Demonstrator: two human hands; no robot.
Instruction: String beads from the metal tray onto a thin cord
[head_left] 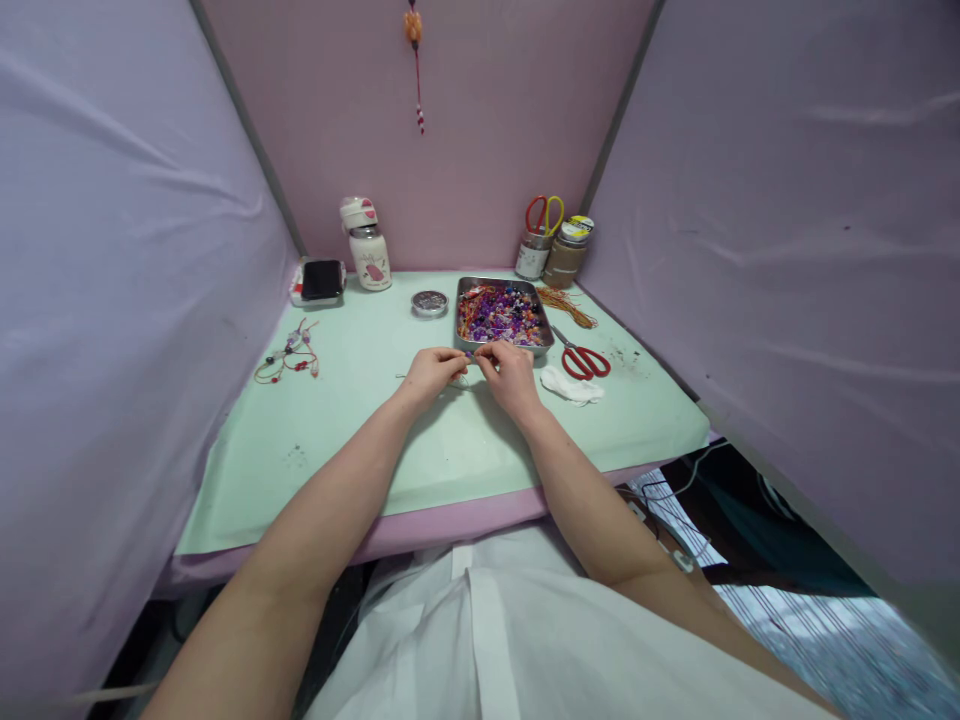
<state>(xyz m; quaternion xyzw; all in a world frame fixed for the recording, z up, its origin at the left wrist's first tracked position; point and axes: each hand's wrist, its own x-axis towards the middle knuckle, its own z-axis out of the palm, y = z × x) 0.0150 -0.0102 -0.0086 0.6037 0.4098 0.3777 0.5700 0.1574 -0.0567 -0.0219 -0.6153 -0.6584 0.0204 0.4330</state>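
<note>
My left hand (435,372) and my right hand (508,372) meet just in front of the metal tray, both closed in a pinch. Between the fingertips shows a small purple bead (469,355). A thin cord (459,384) trails below the fingers toward the mat; its exact path through them is too small to make out. Right behind my hands, the metal tray (547,338) holds a heap of purple, orange and dark beads (499,315). Red-handled scissors (585,362) lie to the right, by a crumpled white cloth (572,385).
Finished-looking beaded cords (291,358) lie on the left of the green mat (300,490). At the back are a phone (323,280), a white bottle (371,255), a round container (430,303), a can with scissors (532,256) and a brown jar (566,260). Orange cord (568,306) lies beside the tray.
</note>
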